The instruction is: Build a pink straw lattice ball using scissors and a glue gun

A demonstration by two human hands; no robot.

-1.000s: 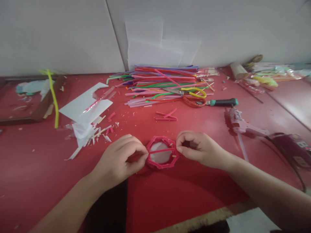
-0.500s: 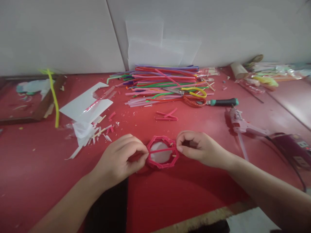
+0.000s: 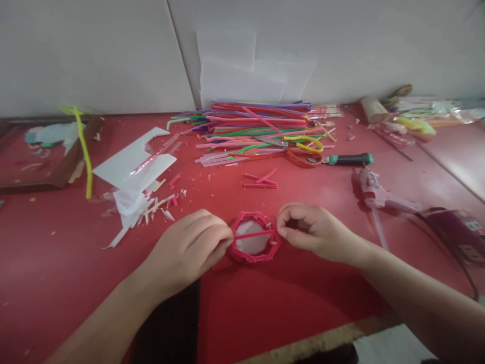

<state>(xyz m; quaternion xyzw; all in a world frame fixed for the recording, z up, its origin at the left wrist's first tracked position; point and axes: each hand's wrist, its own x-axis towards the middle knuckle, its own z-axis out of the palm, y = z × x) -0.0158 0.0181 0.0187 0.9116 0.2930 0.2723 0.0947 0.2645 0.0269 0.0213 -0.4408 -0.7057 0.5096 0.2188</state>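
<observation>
A pink eight-sided ring-shaped frame (image 3: 254, 259), built of short pink pieces, sits on the red table between my hands, with a white base inside. One straight pink pipe cleaner piece (image 3: 253, 235) spans its opening from side to side. My left hand (image 3: 199, 242) pinches this piece's left end at the frame's left rim. At the right rim, my right hand (image 3: 312, 230) has thumb and forefinger closed at the other end; the fingertips hide that tip. Several cut pink pieces (image 3: 261, 185) lie just beyond the frame.
Behind lies a pile of coloured pipe cleaners (image 3: 257, 121) with scissors (image 3: 303, 144) on it. A cutter with a green-black handle (image 3: 350, 159) and a glue gun (image 3: 373, 187) lie to the right. Left are white card (image 3: 129, 162), scraps (image 3: 132, 212) and a brown-edged tray (image 3: 64, 174).
Hardly anything differs. Both hands and the frame appear shifted very slightly right, and the fingers of my left hand are closed a little tighter.
</observation>
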